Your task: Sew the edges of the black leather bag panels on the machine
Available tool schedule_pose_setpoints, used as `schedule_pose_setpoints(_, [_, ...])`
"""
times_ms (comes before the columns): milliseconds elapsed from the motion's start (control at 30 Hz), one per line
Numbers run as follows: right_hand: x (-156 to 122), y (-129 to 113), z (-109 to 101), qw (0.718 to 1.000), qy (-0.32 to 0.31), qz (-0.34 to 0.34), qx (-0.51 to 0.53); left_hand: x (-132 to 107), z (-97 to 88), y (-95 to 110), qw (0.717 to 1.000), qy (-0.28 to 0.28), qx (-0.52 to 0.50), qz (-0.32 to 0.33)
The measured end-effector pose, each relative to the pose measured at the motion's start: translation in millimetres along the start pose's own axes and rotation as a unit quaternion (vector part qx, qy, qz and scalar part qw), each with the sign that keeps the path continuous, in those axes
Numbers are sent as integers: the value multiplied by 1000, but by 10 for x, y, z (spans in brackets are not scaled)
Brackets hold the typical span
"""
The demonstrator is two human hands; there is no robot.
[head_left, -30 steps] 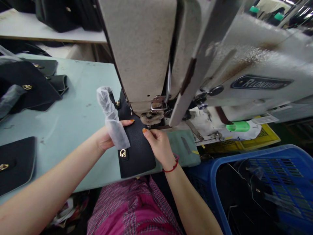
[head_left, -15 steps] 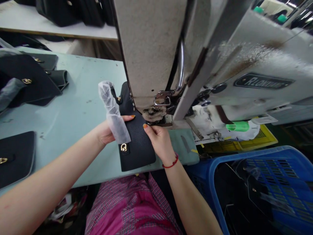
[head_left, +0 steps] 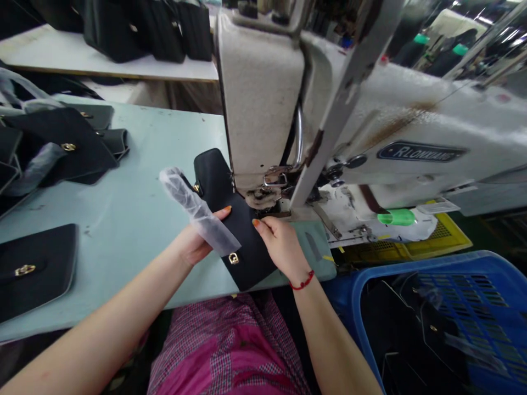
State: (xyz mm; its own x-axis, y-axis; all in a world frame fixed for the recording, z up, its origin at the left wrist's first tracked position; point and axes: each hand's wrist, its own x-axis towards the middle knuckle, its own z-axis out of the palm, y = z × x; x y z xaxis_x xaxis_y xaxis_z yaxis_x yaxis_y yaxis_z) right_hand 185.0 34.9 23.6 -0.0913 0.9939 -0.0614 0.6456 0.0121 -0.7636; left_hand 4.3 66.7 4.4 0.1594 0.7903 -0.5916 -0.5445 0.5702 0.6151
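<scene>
Sewing-machine head [head_left: 263, 109] hides part of black panel [head_left: 249, 247], desk's front edge [head_left: 189, 296]. Left hand [head_left: 200, 241], crossed by plastic wrap [head_left: 197, 208], grips panel; right hand [head_left: 285, 246] pinches it.

Past the far edge of the pale green worktable [head_left: 127, 206] runs a white shelf [head_left: 45, 54]; to the table's right sit a yellow crate [head_left: 455, 231] and blue basket [head_left: 420, 267], and well beyond it lights [head_left: 486, 20] glow.

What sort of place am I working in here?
Most likely a bag-sewing workshop: a bulky white metal sewing machine stands with a flat black panel with gold-coloured fittings at its sewing head, and a blue openwork plastic basket holds more black pieces.
</scene>
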Motion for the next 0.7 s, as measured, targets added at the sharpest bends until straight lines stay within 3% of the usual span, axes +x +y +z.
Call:
schedule_pose_setpoints(133, [92,-24,-331,993,-41,-17,-112,-189,193,-396,987,61,-121,84])
schedule_pose_setpoints(267, [215,-60,-543,983,-45,-48,-170,-293,394,-646,969,96,-202,108])
schedule_pose_setpoints(400, [264,-53,-559,983,-63,-63,-162,-310,447,-660,965,101,-221,101])
schedule_pose_setpoints(700, [221,-39,-514,988,-40,-78,-129,-304,411,-612,970,92,-202,95])
